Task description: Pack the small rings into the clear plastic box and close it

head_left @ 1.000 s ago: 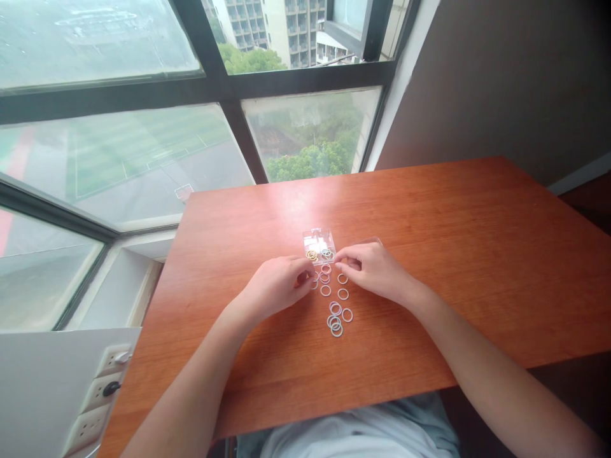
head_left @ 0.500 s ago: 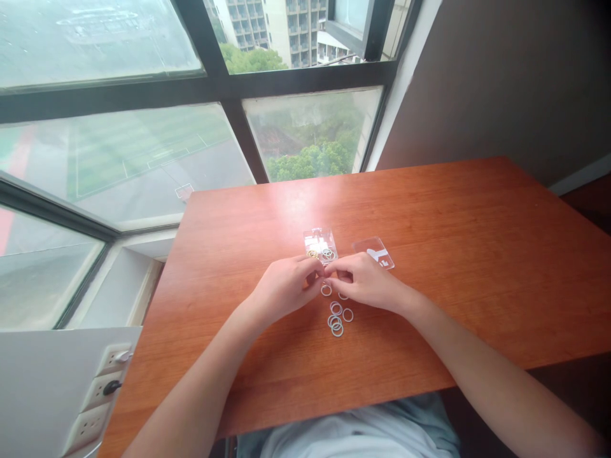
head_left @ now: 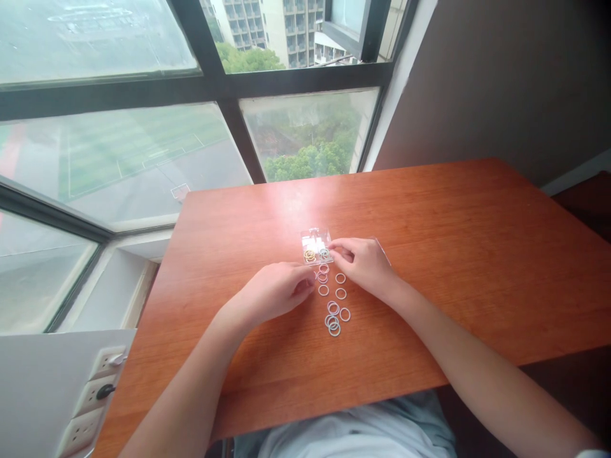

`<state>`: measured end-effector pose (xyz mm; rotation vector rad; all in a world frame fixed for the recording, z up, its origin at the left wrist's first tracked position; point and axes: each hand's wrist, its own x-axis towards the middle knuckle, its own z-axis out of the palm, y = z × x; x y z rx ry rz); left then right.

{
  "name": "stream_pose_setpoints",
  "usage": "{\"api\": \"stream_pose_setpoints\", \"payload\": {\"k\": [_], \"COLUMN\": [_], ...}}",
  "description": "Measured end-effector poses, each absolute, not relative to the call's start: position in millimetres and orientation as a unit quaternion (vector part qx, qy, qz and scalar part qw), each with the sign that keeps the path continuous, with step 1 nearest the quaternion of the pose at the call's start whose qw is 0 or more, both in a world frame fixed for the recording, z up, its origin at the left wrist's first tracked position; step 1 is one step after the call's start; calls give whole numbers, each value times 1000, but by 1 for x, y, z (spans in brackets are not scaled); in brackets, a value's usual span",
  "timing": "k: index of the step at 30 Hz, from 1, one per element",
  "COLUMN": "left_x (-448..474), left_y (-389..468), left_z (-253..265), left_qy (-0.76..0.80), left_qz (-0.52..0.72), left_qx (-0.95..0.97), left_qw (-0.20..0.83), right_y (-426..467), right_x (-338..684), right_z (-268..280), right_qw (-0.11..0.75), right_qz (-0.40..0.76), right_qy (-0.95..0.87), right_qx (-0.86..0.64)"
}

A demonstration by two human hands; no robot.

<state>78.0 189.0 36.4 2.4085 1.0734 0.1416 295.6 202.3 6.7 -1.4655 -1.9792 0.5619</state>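
A small clear plastic box [head_left: 315, 238] lies open on the table, with yellow rings [head_left: 310, 256] at its front left and pale blue-grey rings [head_left: 324, 254] at its front right. My right hand [head_left: 365, 262] has its thumb and forefinger pinched at the box's right edge; what they grip is too small to tell. Just left of some pink rings [head_left: 323, 277], my left hand [head_left: 281, 289] is closed with its fingers curled. A pinkish arc shows by its fingertips, but whether it is held is unclear. Several pale rings [head_left: 333, 324] lie nearer me, some overlapping.
A clear lid [head_left: 383, 252] lies mostly hidden behind my right hand. The wooden table [head_left: 477, 254] reaches up to the windows [head_left: 310, 133]. Wall sockets [head_left: 98, 388] with plugs are at the lower left.
My hands have moved apart: the left drew back to the left, and the right went forward to the box's right edge. Pink and white rings between them have come into view.
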Motion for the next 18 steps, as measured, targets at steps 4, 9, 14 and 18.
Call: {"api": "stream_pose_setpoints", "payload": {"k": [4,9,14,18], "left_x": [76,71,65,65], "left_y": [189,193,196,197], "left_z": [37,39,44,44], "left_qy": [388,401,424,427], "left_qz": [53,56,47,48], "left_qx": [886,882,873,871], "left_qw": [250,243,234,237], "right_y": [200,186,170,166], "right_x": [300,306,304,302], "right_z": [10,23,38,38], "right_qw": [293,193,76,36], "right_qz": [216,298,351,330], "right_qy": [-757,-829,-885,-899], "right_qx": [-543,-432,-296,-287]}}
